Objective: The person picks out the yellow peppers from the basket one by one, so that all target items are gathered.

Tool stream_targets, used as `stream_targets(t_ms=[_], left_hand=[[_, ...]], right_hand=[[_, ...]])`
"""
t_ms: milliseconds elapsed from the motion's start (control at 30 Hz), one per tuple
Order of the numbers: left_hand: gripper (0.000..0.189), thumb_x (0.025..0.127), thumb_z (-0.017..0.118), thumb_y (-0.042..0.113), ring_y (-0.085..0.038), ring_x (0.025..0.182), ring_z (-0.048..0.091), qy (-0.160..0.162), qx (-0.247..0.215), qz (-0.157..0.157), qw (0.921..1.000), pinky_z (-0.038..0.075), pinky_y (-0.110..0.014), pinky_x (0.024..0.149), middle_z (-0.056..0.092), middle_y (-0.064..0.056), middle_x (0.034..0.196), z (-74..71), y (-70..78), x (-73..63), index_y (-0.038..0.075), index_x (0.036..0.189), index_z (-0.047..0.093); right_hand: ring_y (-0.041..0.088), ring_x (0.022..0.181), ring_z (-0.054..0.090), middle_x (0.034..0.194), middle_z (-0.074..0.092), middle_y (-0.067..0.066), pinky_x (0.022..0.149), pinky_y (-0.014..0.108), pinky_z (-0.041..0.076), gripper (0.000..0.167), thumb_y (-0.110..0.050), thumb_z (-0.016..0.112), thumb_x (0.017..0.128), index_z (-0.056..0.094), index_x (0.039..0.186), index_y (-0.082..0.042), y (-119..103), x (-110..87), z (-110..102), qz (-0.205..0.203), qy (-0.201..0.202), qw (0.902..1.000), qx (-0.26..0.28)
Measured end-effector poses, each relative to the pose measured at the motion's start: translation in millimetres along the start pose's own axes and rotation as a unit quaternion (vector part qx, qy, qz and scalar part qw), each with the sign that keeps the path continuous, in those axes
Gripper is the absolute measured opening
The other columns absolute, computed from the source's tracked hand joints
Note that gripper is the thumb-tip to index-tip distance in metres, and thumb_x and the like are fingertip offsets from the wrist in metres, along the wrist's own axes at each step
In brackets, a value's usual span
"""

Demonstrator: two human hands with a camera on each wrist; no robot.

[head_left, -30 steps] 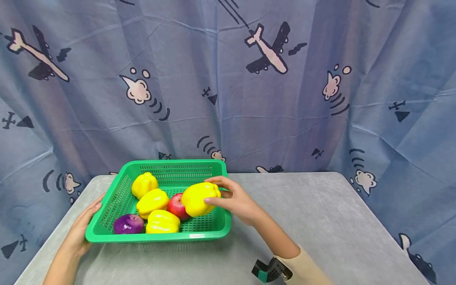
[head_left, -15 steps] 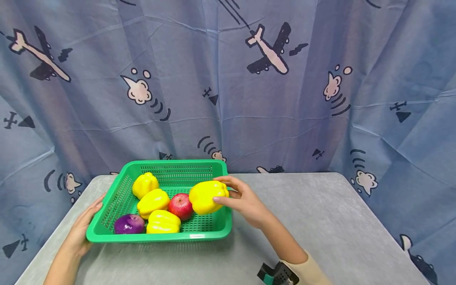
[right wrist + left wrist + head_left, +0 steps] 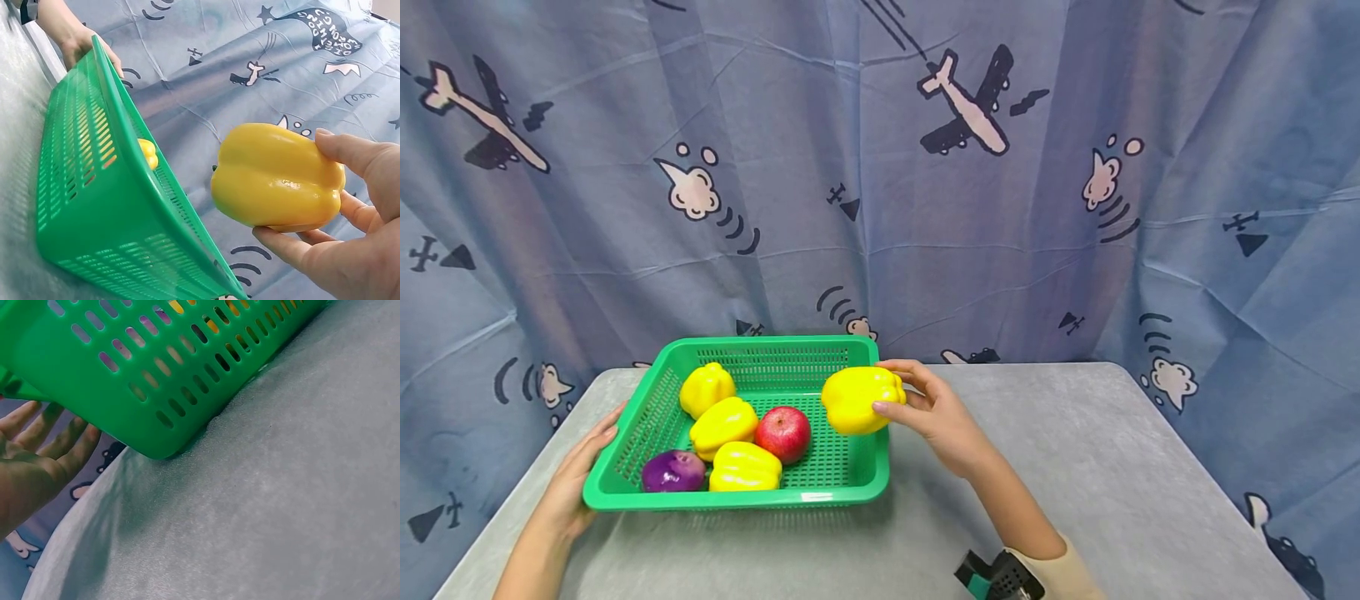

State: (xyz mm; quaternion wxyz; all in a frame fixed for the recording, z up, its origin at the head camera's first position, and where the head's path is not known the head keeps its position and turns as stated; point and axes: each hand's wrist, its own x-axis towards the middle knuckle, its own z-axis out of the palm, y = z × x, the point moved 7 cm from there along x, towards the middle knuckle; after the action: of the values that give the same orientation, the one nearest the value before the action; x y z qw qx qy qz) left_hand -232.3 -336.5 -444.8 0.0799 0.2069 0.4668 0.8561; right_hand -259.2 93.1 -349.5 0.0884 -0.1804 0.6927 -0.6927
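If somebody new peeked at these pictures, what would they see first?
Probably the bright green, rectangular plastic basket on the grey table, with a round red fruit inside. Then the glossy yellow bell pepper that the right hand holds up near the basket's right end. Behind, a blue cloth curtain shows printed airplanes.

We had our left grip (image 3: pixel 572 482) loosely extended, while our right grip (image 3: pixel 938 423) pinched between thumb (image 3: pixel 898 412) and fingers (image 3: pixel 910 367).

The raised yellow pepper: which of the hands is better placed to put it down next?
The right hand, probably: it grips the yellow pepper, while the left hand is away at the left end of the basket.
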Motion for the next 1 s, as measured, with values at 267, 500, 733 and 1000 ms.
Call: stream_targets(t_ms=[267, 500, 733, 1000], left_hand=[[0.06, 0.116, 0.017, 0.008, -0.017, 0.104, 0.075, 0.029, 0.022, 0.0, 0.9993, 0.066, -0.031, 0.084, 0.073, 0.001, 0.13, -3.1, 0.3, 0.6, 0.029, 0.149, 0.062], [0.057, 0.116, 0.022, 0.007, -0.016, 0.101, 0.076, 0.062, 0.051, 0.001, 0.9968, 0.066, -0.031, 0.081, 0.073, 0.002, 0.128, -5.1, 1.7, 1.8, 0.03, 0.148, 0.063], [0.055, 0.116, 0.027, 0.006, -0.013, 0.097, 0.076, 0.104, 0.079, -0.003, 0.9914, 0.066, -0.029, 0.078, 0.073, 0.006, 0.124, -6.9, 4.7, 1.3, 0.032, 0.143, 0.067], [0.054, 0.115, 0.027, 0.005, -0.011, 0.106, 0.074, 0.097, 0.074, 0.007, 0.9925, 0.065, -0.028, 0.084, 0.072, 0.008, 0.13, -4.1, 8.4, 1.9, 0.028, 0.142, 0.068]], right_hand=[[0.023, 0.121, 0.065, 0.149, 0.046, 0.026, 0.099, 0.025, 0.058, 0.053, 0.0, 0.069, 0.099, 0.049, 0.148, 0.004, 1.1, -2.4, -12.7, -0.006, 0.016, 0.9999, 0.002], [0.021, 0.121, 0.064, 0.15, 0.045, 0.024, 0.098, 0.024, 0.058, 0.054, 0.001, 0.068, 0.099, 0.048, 0.149, 0.003, 1.7, -5.4, -24.4, 0.0, 0.042, 0.9991, -0.001], [0.019, 0.118, 0.065, 0.148, 0.046, 0.023, 0.099, 0.022, 0.058, 0.053, 0.0, 0.068, 0.101, 0.048, 0.15, 0.003, 0.4, -7.7, -35.7, -0.01, 0.061, 0.998, -0.014], [0.022, 0.114, 0.069, 0.154, 0.042, 0.024, 0.096, 0.029, 0.062, 0.053, -0.001, 0.065, 0.103, 0.045, 0.152, 0.002, 4.9, -9.4, -47.3, -0.002, 0.077, 0.997, -0.01]])
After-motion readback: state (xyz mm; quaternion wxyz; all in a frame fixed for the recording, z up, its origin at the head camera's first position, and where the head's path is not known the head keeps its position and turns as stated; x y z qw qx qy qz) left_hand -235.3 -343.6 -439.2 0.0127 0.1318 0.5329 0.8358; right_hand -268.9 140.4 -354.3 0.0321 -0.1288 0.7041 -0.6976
